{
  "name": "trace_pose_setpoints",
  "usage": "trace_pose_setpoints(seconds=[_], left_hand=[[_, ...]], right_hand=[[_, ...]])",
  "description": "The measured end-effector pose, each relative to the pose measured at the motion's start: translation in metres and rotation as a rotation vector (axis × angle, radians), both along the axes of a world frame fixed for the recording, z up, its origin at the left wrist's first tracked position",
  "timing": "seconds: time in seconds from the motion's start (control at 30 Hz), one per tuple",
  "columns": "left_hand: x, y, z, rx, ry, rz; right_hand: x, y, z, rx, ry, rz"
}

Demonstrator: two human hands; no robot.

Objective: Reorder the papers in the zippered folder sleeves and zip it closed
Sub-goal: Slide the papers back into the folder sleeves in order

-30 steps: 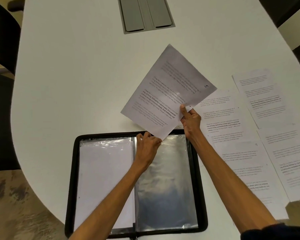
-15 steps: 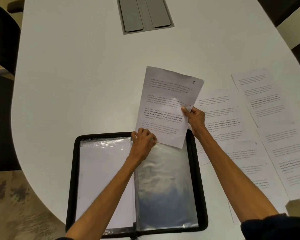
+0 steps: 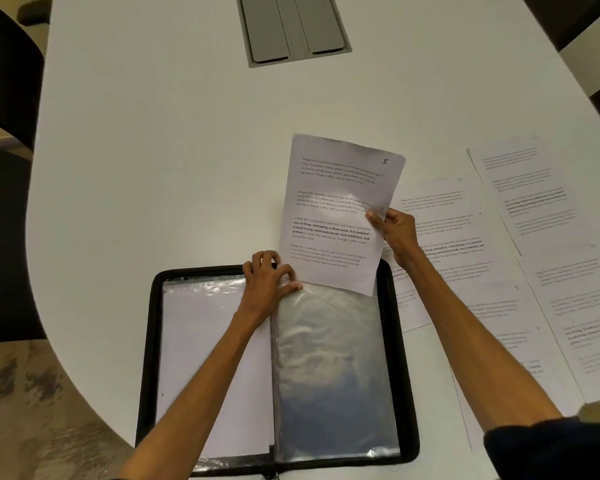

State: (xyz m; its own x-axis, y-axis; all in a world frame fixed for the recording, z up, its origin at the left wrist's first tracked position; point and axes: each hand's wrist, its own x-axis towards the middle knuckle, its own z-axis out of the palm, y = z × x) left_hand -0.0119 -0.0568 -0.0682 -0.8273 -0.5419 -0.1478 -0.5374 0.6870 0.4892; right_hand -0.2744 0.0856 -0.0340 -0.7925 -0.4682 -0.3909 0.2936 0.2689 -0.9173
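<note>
I have the sheet [image 3: 340, 216], marked with a handwritten 5 in its top corner, held just right of centre frame. Its lower edge lies over the top of the open folder [image 3: 149, 341], which sits at the bottom centre on the table [image 3: 153, 150]. My right hand [image 3: 394, 233] has its grip pinched on the sheet's right edge about halfway down, thumb on the printed face. My left hand [image 3: 267, 282] is curled at the top of the clear sleeve [image 3: 333, 368] on the folder's right side. Its grip seems closed on the sleeve's mouth, though I can't see whether the film is actually parted.

I judge the sheet to be very light and limp. Held by one edge it will sag and twist, and its lower left corner could catch on the film. A grip near the top, or one on each side, would keep it flat as it goes in. The sleeve looks thin, wrinkled and glossy, so it will probably cling and buckle. Its opening needs holding wide at the corner nearest the spine.

The sleeve on the folder's left half [image 3: 208, 358] shows a blank white page. More loose papers [image 3: 465, 237] are spread on the right of the frame, overlapping one another.
</note>
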Motion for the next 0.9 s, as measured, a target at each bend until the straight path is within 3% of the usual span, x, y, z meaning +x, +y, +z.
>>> trace_pose_setpoints(seconds=[0.3, 0.53, 0.9], left_hand=[[0.015, -0.02, 0.001, 0.042, 0.028, 0.047], [0.021, -0.019, -0.001, -0.033, 0.136, 0.054], [0.019, -0.021, 0.002, -0.077, 0.145, 0.04]], right_hand=[[-0.001, 0.008, -0.012, -0.115, -0.147, -0.091], [-0.005, 0.012, -0.018, -0.033, -0.073, -0.049], [-0.004, 0.014, -0.025, -0.032, 0.061, -0.055]])
